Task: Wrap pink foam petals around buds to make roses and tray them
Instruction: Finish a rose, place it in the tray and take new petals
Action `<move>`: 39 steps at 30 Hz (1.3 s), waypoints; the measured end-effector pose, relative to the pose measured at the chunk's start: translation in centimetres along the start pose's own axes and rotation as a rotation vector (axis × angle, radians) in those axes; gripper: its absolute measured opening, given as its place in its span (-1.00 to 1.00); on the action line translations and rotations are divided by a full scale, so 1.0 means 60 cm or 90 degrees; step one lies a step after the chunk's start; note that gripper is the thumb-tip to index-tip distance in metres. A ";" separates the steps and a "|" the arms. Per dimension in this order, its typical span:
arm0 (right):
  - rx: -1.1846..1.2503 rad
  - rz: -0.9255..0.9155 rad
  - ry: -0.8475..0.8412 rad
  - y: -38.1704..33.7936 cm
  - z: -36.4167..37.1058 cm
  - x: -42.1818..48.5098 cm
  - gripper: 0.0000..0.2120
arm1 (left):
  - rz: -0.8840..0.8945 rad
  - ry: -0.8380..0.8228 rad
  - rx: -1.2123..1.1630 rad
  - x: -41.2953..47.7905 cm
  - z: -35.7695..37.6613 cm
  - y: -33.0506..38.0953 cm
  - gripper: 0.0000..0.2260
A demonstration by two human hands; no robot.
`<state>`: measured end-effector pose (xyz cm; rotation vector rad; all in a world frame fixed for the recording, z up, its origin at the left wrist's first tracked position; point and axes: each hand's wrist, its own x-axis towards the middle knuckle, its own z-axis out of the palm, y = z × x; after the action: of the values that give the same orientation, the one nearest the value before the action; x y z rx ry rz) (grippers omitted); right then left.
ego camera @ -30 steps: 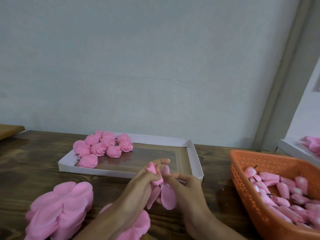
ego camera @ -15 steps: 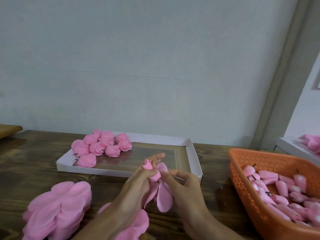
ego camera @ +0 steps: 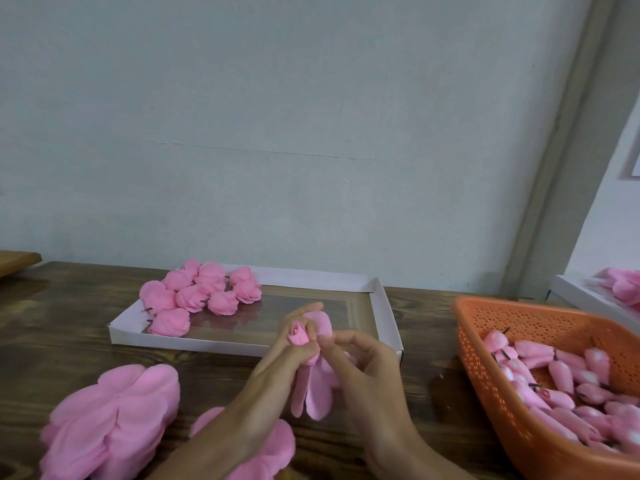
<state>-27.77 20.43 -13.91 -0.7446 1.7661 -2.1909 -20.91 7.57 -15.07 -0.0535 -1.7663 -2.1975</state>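
Since half a second ago the right hand's fingertips have closed in beside the bud, and one petal lobe has come up to stand behind it.

On the front left corner of the dark wooden table point(ego camera: 69, 327) lies a thick pile of loose petals point(ego camera: 110, 420); a second pile point(ego camera: 277, 445) sits just right of it, partly under the left forearm. Behind them, toward the wall, a shallow white tray point(ego camera: 207, 342) holds a cluster of finished roses point(ego camera: 204, 292) crowded into its left end.

Over the tray's front edge, the left hand point(ego camera: 280, 362) grips the bud point(ego camera: 298, 334) upright, thumb and fingers curled round its base. A petal piece point(ego camera: 313, 393) hangs down below the bud between the two hands. The right hand point(ego camera: 370, 368) pinches that piece just beside the bud with thumb and forefinger, the other fingers loosely curled.

At the table's right edge an orange basket point(ego camera: 485, 358) holds many unwrapped buds point(ego camera: 568, 379). Beyond it, a second white tray point(ego camera: 581, 296) carries more pink roses point(ego camera: 623, 285).
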 end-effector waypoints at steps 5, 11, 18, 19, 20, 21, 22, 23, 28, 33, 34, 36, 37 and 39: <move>-0.075 -0.134 -0.039 0.001 0.000 0.002 -0.80 | 0.012 -0.059 0.111 -0.001 -0.007 0.001 -0.74; -0.149 -0.247 -0.091 0.006 -0.004 0.004 -0.77 | 0.128 0.065 0.120 0.022 -0.007 -0.008 -0.67; -0.232 -0.290 -0.096 0.008 -0.009 0.006 -0.67 | 0.082 0.059 0.022 0.027 -0.006 -0.015 -0.41; -0.233 -0.290 -0.089 0.007 -0.010 0.007 -0.68 | 0.072 0.056 0.022 0.026 -0.010 -0.018 -0.44; -0.227 -0.282 -0.083 0.007 -0.010 0.006 -0.68 | 0.066 0.048 0.035 0.024 -0.013 -0.016 -0.48; -0.216 -0.269 -0.080 0.008 -0.009 0.006 -0.69 | 0.061 0.040 0.054 0.023 -0.014 -0.011 -0.51; -0.197 -0.252 -0.080 0.007 -0.009 0.006 -0.70 | 0.061 0.035 0.077 0.021 -0.017 -0.007 -0.53; -0.168 -0.230 -0.083 0.007 -0.008 0.005 -0.71 | 0.063 0.035 0.099 0.019 -0.019 -0.001 -0.54; -0.051 -0.159 -0.118 -0.006 -0.010 0.007 -0.76 | 0.104 0.076 0.118 0.015 -0.028 0.024 -0.48; -0.079 -0.158 -0.111 -0.002 -0.013 0.010 -0.76 | 0.120 0.080 0.056 0.022 -0.034 0.030 -0.36; -0.085 -0.158 -0.105 -0.003 -0.013 0.010 -0.75 | 0.121 0.089 0.045 0.024 -0.033 0.029 -0.36; -0.079 -0.158 -0.106 -0.004 -0.013 0.008 -0.75 | 0.125 0.104 0.034 0.026 -0.033 0.030 -0.43; -0.076 -0.158 -0.108 -0.004 -0.013 0.008 -0.75 | 0.130 0.108 0.038 0.026 -0.033 0.030 -0.46; -0.078 -0.160 -0.092 -0.002 -0.012 0.008 -0.73 | 0.142 0.121 0.055 0.026 -0.036 0.031 -0.51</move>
<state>-28.54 20.86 -13.80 -1.1808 1.8318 -2.1285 -21.56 4.82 -13.47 -0.0198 -1.6619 -1.9014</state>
